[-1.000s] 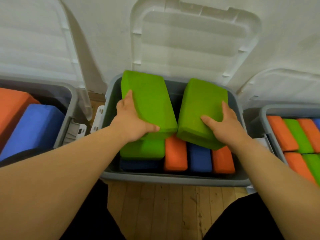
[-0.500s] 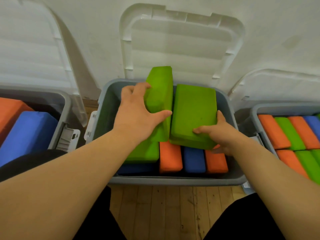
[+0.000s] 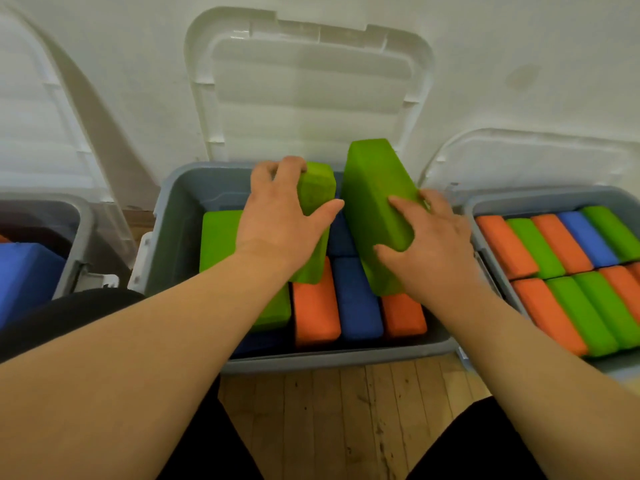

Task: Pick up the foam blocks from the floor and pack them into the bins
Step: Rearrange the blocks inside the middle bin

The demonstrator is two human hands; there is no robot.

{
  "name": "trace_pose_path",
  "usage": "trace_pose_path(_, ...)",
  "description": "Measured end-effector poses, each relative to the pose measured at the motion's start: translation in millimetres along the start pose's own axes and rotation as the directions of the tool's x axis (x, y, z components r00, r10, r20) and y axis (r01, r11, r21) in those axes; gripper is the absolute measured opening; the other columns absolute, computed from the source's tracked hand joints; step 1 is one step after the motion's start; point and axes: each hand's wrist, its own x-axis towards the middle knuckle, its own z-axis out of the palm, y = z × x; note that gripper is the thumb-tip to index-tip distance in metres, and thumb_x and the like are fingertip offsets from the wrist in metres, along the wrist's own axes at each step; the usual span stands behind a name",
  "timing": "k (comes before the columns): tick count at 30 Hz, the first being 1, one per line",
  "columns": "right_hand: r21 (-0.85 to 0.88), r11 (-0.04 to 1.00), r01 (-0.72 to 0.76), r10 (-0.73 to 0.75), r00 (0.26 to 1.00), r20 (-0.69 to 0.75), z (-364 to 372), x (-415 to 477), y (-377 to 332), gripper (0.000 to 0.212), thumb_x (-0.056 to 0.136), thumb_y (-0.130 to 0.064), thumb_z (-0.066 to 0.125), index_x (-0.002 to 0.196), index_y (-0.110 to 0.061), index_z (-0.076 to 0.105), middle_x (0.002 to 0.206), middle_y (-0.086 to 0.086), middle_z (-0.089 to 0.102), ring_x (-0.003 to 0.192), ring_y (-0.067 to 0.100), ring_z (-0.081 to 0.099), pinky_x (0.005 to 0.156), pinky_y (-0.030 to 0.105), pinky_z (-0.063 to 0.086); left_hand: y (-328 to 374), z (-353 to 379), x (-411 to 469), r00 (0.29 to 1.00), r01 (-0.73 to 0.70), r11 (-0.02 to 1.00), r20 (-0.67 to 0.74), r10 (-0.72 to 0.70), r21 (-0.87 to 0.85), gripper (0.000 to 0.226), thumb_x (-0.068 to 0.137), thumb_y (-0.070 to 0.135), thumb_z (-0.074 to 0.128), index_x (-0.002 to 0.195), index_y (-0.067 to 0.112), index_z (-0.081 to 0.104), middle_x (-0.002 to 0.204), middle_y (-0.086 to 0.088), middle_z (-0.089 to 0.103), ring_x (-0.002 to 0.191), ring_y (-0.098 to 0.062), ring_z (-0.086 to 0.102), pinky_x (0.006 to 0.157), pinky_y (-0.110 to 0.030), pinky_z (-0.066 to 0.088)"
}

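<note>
Green foam: two blocks, both held over the middle bin [image 3: 169, 209].
My left hand [image 3: 280, 220]: curled round the narrow block [image 3: 317, 190], which stands on edge.
My right hand [image 3: 433, 251]: grips the lower end of the tilted block [image 3: 374, 195].
Beneath them: orange block [image 3: 315, 306], blue block [image 3: 356, 299], flat green block [image 3: 218, 237], packed in the bin.
Beside it: right bin [image 3: 519, 199], full of blocks.

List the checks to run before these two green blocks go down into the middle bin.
1. Grip of the left hand on the left green block: ok.
2. Grip of the right hand on the right green block: ok.
3. The lid open and out of the way: ok.
4. Both blocks above the middle bin: ok.
5. Free room beneath them, behind the orange block: cannot tell, hands and blocks hide it.
</note>
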Motion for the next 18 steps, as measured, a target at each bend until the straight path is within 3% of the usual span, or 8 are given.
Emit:
trace_pose_path(3,0.040,0.998,0.040,-0.044,0.994,0.097,1,-8,3,0.091,0.075,-0.045,0.078,0.154,-0.048,0.032,0.166,0.006,0.007,0.142,0.039,0.036,0.113,0.047,0.037,1,10,-1,0.997,0.039,0.999,0.064,-0.041,0.033,0.068,0.079,0.057,0.078,0.135,0.029,0.050,0.136,-0.005,0.045,0.120,-0.030,0.053,0.102,-0.034,0.041)
trace_pose_path(7,0.052,0.997,0.052,-0.059,0.989,0.136,-4,-8,8,0.102,0.071,-0.040,0.083,0.155,-0.050,0.026,0.163,0.004,0.005,0.136,0.039,0.043,0.106,0.044,0.044,0,16,-4,0.990,0.079,0.997,0.120,-0.076,-0.022,0.087,0.074,0.048,0.087,0.146,0.033,0.041,0.134,-0.005,0.051,0.124,-0.024,0.050,0.098,-0.025,0.035)
trace_pose_path(10,0.049,0.998,0.051,-0.057,0.987,0.149,-9,-5,8,0.104,0.071,-0.037,0.085,0.155,-0.050,0.025,0.161,0.005,0.008,0.131,0.039,0.048,0.104,0.042,0.044,0,17,-11,0.970,0.152,0.987,0.201,-0.140,-0.048,0.130,0.063,0.031,0.096,0.160,0.037,0.010,0.143,-0.008,0.042,0.129,-0.025,0.047,0.099,-0.026,0.034)
trace_pose_path(12,0.049,0.998,0.045,-0.051,0.988,0.148,-10,-3,8,0.104,0.071,-0.038,0.084,0.155,-0.049,0.024,0.159,0.006,0.012,0.127,0.039,0.051,0.102,0.043,0.045,1,19,-18,0.959,0.185,0.983,0.213,-0.185,0.019,0.145,0.063,0.030,0.097,0.160,0.039,-0.011,0.143,-0.008,0.035,0.125,-0.028,0.049,0.096,-0.028,0.037)
trace_pose_path(15,0.096,0.995,0.015,-0.027,0.992,0.127,-12,3,8,0.104,0.070,-0.043,0.084,0.156,-0.045,0.026,0.157,0.008,0.020,0.126,0.040,0.053,0.105,0.045,0.046,8,14,-17,0.974,0.130,0.989,0.179,-0.141,0.069,0.141,0.070,0.037,0.092,0.158,0.043,-0.019,0.131,-0.004,0.033,0.113,-0.028,0.054,0.089,-0.028,0.037)
trace_pose_path(18,0.120,0.993,0.020,-0.032,0.995,0.097,-12,9,6,0.100,0.071,-0.047,0.083,0.156,-0.041,0.031,0.154,0.008,0.026,0.127,0.039,0.052,0.105,0.046,0.045,15,1,-6,0.996,0.091,0.996,0.025,-0.091,0.007,0.119,0.079,0.038,0.082,0.160,0.043,-0.004,0.129,0.001,0.035,0.112,-0.024,0.054,0.088,-0.024,0.034)
